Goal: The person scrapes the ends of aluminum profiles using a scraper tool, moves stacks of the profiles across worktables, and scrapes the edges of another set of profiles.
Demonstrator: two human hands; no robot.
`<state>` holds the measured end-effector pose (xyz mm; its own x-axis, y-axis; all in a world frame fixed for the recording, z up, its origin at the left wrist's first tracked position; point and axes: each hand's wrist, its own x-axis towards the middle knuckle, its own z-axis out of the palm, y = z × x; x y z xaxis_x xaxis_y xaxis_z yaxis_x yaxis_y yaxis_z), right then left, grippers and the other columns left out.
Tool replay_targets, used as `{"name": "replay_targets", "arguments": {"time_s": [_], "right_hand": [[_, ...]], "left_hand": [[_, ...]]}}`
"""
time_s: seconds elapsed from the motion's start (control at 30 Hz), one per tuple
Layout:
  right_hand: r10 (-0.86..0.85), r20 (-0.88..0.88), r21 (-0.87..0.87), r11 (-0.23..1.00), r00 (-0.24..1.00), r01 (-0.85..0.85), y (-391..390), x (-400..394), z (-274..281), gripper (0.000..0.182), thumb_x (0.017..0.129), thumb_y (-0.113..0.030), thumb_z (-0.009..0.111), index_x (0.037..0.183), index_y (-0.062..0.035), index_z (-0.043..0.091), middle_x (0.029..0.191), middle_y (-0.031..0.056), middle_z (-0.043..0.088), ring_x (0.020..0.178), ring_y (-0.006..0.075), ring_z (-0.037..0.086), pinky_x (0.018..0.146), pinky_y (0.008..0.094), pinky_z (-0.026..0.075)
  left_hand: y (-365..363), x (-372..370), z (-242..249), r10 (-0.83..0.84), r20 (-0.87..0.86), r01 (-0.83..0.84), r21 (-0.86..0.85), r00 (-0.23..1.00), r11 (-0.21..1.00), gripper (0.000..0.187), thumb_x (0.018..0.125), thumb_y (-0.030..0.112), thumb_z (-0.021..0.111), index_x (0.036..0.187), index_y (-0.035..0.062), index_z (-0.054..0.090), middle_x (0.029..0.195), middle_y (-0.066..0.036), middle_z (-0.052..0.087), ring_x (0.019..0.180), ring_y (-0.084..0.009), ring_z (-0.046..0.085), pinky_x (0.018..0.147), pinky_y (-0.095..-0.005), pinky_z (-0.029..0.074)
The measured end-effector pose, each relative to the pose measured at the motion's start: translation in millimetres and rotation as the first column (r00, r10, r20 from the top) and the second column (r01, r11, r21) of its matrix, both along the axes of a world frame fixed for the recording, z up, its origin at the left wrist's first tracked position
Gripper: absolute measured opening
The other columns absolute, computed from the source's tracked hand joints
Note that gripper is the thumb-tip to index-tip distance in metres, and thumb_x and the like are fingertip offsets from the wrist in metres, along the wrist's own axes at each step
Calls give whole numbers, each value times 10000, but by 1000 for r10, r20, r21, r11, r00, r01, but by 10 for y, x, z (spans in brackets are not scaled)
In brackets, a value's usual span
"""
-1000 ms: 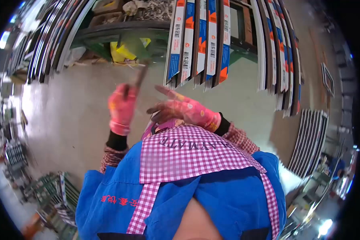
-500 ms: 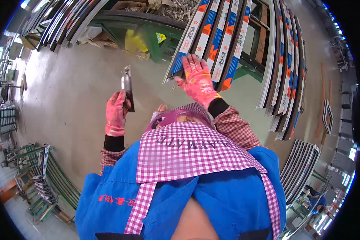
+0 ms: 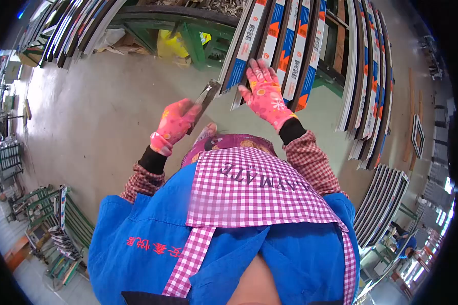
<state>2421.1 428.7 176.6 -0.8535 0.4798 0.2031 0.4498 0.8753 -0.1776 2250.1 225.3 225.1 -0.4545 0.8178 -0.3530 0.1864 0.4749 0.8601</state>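
My left hand (image 3: 176, 123), in a pink patterned glove, is closed around a short, narrow strip of metal (image 3: 207, 95), dark with a shiny face. Its upper end comes right up to the near end of the leftmost long frame profile (image 3: 235, 72). My right hand (image 3: 265, 95), gloved alike, lies with fingers stretched over the near ends of the profiles, holding nothing. These profiles lie side by side and carry blue, orange and white printed film. Palm and fingers hide part of their ends.
A green metal bench (image 3: 191, 43) with small metal pieces on top stands under the profiles. More wrapped profiles (image 3: 366, 86) stick out at the right, and another bundle (image 3: 79, 33) at the upper left. A yellow bag (image 3: 170, 44) sits beneath the bench. Racks stand on both sides.
My left hand has swung right and up with the metal strip, which now tilts toward the profile ends. My right hand has shifted slightly right along with the view, still on the profiles.
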Motion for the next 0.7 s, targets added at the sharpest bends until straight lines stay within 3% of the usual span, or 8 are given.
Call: {"name": "replay_targets", "arguments": {"time_s": [0.1, 0.2, 0.3, 0.6, 0.7], "right_hand": [[-17, -68, 15, 1000, 998, 18, 9, -29, -43, 648, 850, -403, 522, 1342, -4, 387, 1438, 132, 337, 1362, 276, 254, 1110, 431, 184], [-37, -112, 11, 999, 993, 39, -20, -50, -36, 657, 850, -407, 520, 1352, -10, 375, 1434, 128, 340, 1359, 271, 259, 1110, 428, 184], [-42, -103, 0, 999, 994, 43, -26, -55, -24, 663, 848, -410, 522, 1358, -16, 368, 1437, 125, 335, 1359, 272, 259, 1108, 427, 188], [-47, -105, 20, 999, 993, 50, -33, -51, -39, 661, 845, -411, 526, 1363, -30, 370, 1440, 111, 334, 1363, 260, 253, 1111, 432, 186], [-49, -102, 20, 998, 994, 51, -28, -54, -48, 658, 844, -409, 527, 1361, -31, 373, 1440, 109, 334, 1364, 260, 253, 1110, 433, 188]], "left_hand": [[48, -41, -10, -21, -99, 16, -53, 995, 998, 325, 884, 301, 576, 855, -23, 587, 650, -129, 562, 593, -176, 513, 557, -331, 416], [113, -35, 48, -83, -156, 72, -76, 984, 994, 317, 905, 304, 572, 845, -7, 571, 626, 2, 491, 558, -73, 418, 488, -251, 356], [136, -62, 4, -146, -249, 133, -68, 958, 989, 331, 899, 314, 573, 845, -13, 567, 631, -9, 495, 565, -83, 426, 491, -265, 361], [144, -45, 82, -150, -191, 131, -110, 970, 985, 343, 892, 317, 567, 846, -22, 569, 639, -29, 508, 575, -99, 443, 507, -283, 377], [161, -40, 123, -179, -251, 151, -127, 951, 980, 339, 891, 313, 568, 841, -22, 569, 641, -34, 513, 583, -106, 449, 521, -290, 386]]}}
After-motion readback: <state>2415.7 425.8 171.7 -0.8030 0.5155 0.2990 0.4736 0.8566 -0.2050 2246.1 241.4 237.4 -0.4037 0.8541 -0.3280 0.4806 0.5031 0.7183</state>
